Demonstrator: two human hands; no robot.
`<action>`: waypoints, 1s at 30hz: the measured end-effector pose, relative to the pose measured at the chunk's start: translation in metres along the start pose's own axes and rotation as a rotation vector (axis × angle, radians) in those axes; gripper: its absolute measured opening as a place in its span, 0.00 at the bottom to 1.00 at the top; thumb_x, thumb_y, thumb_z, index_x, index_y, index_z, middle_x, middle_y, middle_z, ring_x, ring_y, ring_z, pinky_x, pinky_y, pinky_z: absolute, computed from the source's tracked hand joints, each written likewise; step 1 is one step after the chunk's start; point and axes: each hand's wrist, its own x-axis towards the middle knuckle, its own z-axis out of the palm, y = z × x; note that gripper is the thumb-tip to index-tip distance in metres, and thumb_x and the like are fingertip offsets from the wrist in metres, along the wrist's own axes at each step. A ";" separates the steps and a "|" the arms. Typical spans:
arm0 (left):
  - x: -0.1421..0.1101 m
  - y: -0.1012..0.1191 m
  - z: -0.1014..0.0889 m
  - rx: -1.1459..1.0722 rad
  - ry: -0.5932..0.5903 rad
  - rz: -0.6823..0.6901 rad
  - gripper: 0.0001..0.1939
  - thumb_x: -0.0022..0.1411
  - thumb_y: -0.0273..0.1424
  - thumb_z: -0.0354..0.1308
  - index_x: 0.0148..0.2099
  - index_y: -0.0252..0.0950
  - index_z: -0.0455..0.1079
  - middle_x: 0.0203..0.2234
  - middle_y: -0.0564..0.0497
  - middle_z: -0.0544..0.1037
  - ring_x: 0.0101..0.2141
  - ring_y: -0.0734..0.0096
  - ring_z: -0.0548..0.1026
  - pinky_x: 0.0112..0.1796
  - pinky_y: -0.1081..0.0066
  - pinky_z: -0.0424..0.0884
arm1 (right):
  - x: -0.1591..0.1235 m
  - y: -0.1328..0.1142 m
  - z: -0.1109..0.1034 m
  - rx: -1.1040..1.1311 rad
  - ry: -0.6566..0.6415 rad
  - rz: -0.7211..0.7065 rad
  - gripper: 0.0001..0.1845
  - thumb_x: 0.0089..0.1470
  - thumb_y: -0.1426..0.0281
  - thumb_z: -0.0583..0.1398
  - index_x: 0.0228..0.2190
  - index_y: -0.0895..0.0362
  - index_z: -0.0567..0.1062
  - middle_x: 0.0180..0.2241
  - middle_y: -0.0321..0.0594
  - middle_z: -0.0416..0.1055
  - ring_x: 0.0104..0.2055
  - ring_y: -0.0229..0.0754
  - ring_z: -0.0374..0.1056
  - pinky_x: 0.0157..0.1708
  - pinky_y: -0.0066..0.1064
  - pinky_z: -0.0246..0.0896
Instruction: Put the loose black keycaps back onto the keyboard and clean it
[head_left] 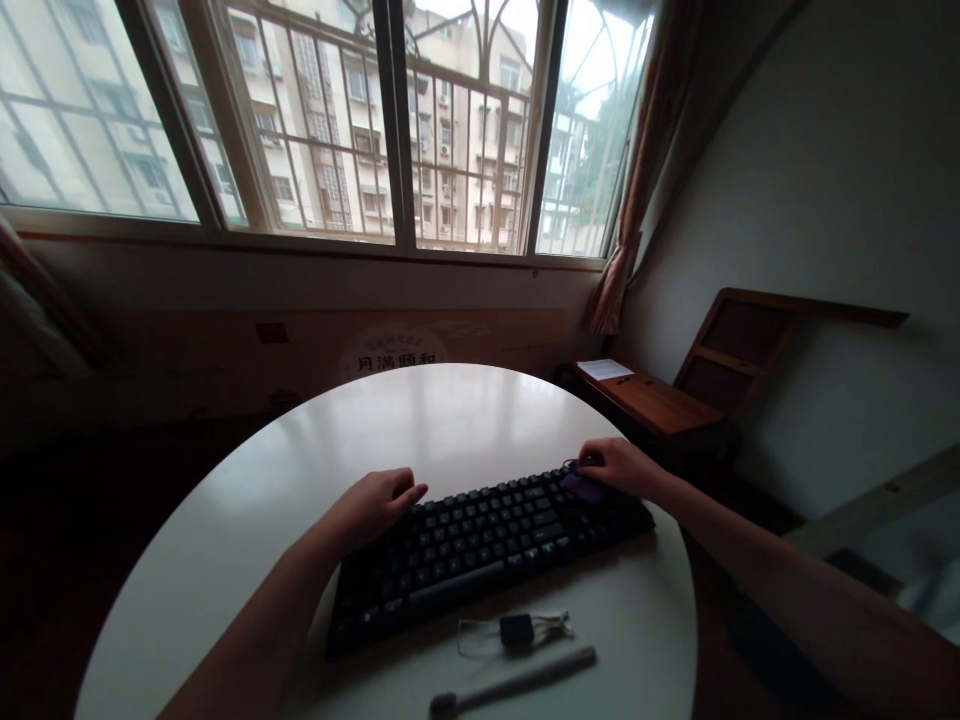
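Note:
A black keyboard (480,545) lies at a slant on a round white table (420,420). My left hand (373,505) rests on the keyboard's far left corner, its fingers laid flat and together over the edge. My right hand (619,467) is at the keyboard's far right end, its fingers closed on a small purple object (583,487) that presses on the keys there. What the purple thing is I cannot make out.
Near the table's front edge lie a small black keycap puller with wire loops (517,630) and a long grey brush (517,682). A brown wooden desk (652,400) with a sheet of paper (604,369) stands at the right wall. Windows run behind.

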 end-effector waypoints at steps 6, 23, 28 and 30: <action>0.002 0.002 0.002 0.039 -0.053 -0.038 0.25 0.63 0.52 0.42 0.29 0.38 0.65 0.27 0.47 0.75 0.30 0.61 0.71 0.29 0.68 0.59 | 0.031 0.013 0.006 0.015 -0.105 0.127 0.18 0.48 0.57 0.66 0.33 0.60 0.78 0.33 0.41 0.76 0.35 0.40 0.69 0.31 0.25 0.56; 0.004 -0.001 0.003 0.053 -0.064 -0.047 0.25 0.63 0.51 0.42 0.31 0.38 0.68 0.28 0.45 0.77 0.32 0.57 0.74 0.31 0.67 0.60 | 0.032 0.064 -0.028 0.017 -0.307 0.319 0.25 0.39 0.51 0.69 0.26 0.60 0.71 0.24 0.35 0.68 0.27 0.35 0.61 0.26 0.25 0.50; 0.005 -0.002 0.004 0.072 -0.065 -0.049 0.24 0.64 0.50 0.42 0.32 0.38 0.69 0.30 0.44 0.78 0.33 0.56 0.74 0.31 0.66 0.60 | 0.048 0.025 -0.022 -0.019 -0.386 0.247 0.23 0.39 0.53 0.69 0.27 0.59 0.73 0.23 0.33 0.67 0.26 0.34 0.61 0.26 0.25 0.49; 0.005 -0.002 0.005 0.076 -0.067 -0.048 0.24 0.64 0.50 0.42 0.32 0.38 0.69 0.31 0.44 0.78 0.33 0.56 0.74 0.32 0.66 0.61 | 0.053 0.009 -0.018 -0.033 -0.397 0.205 0.21 0.39 0.54 0.69 0.26 0.59 0.73 0.23 0.33 0.67 0.27 0.35 0.61 0.26 0.25 0.49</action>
